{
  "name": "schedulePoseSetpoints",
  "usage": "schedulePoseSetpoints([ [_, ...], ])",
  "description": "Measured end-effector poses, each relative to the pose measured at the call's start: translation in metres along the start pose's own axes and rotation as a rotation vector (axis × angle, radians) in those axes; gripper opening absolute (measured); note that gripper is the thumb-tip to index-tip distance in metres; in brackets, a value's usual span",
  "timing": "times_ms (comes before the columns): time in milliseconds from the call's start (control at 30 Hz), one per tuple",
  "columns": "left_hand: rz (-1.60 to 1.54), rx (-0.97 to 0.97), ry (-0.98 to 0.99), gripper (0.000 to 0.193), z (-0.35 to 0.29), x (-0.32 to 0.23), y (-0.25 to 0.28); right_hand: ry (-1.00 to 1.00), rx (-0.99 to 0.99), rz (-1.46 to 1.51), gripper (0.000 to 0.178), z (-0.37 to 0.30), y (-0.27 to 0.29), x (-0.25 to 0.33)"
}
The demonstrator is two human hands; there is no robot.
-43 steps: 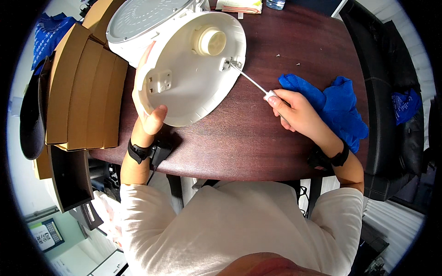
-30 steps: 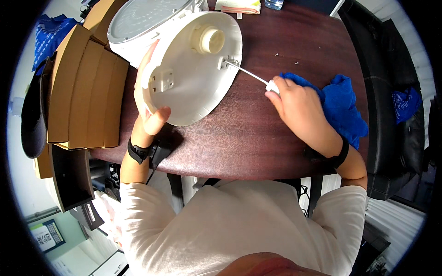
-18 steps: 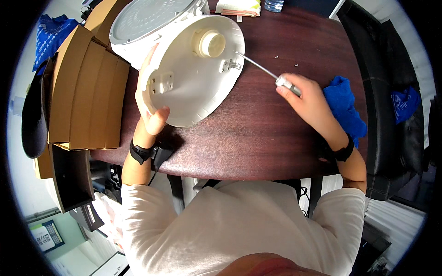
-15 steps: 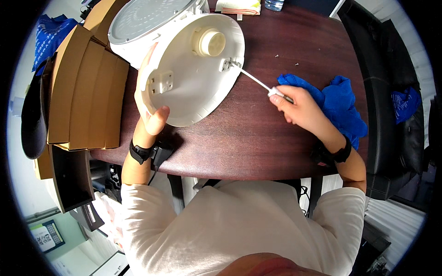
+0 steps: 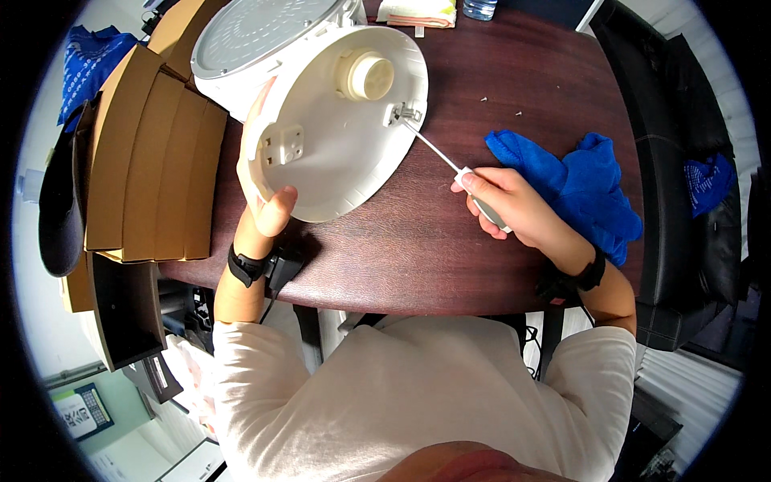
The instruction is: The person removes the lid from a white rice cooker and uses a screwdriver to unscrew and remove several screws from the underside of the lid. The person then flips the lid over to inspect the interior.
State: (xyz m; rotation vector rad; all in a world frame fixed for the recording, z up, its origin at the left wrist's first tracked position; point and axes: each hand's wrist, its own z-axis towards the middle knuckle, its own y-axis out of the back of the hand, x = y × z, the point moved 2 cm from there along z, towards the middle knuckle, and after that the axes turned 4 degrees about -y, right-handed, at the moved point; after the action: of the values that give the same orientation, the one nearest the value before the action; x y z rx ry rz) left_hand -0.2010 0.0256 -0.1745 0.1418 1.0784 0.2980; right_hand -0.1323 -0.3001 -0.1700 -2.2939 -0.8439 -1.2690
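My left hand (image 5: pixel 269 193) grips the left edge of a round white plastic lid (image 5: pixel 337 153), thumb on its inner face. The lid is tilted up with its inside toward me. A cream round knob (image 5: pixel 372 78) stands out from that inner side. One hinge mount (image 5: pixel 284 146) sits near my left hand, and a metal hinge (image 5: pixel 404 115) is at the right rim. My right hand (image 5: pixel 506 205) is closed around the handle of a screwdriver (image 5: pixel 436 150). Its shaft slants up left, and its tip is at the metal hinge.
Behind the lid stands a white appliance (image 5: pixel 265 40) with a grey top. Small screws (image 5: pixel 518 113) lie on the dark wooden table (image 5: pixel 450 265). A blue cloth (image 5: pixel 586 181) is beside my right hand. Cardboard boxes (image 5: pixel 152 161) stand at the left, and a folded cloth (image 5: pixel 418 11) lies at the back.
My right hand has shifted down and left, and its grip has turned so more of the screwdriver handle shows. The shaft is steeper. The left hand and lid have hardly moved.
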Motion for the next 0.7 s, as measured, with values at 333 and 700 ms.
schedulePoseSetpoints([
  [333, -0.014, 0.005, -0.028, 0.082, -0.004, 0.007, 0.005, -0.062, 0.066, 0.228, 0.039, -0.004, -0.002, -0.004],
  [700, 0.036, -0.053, 0.176, 0.097, -0.005, -0.021, -0.013, -0.113, 0.082, 0.296, 0.037, -0.007, -0.009, 0.0],
])
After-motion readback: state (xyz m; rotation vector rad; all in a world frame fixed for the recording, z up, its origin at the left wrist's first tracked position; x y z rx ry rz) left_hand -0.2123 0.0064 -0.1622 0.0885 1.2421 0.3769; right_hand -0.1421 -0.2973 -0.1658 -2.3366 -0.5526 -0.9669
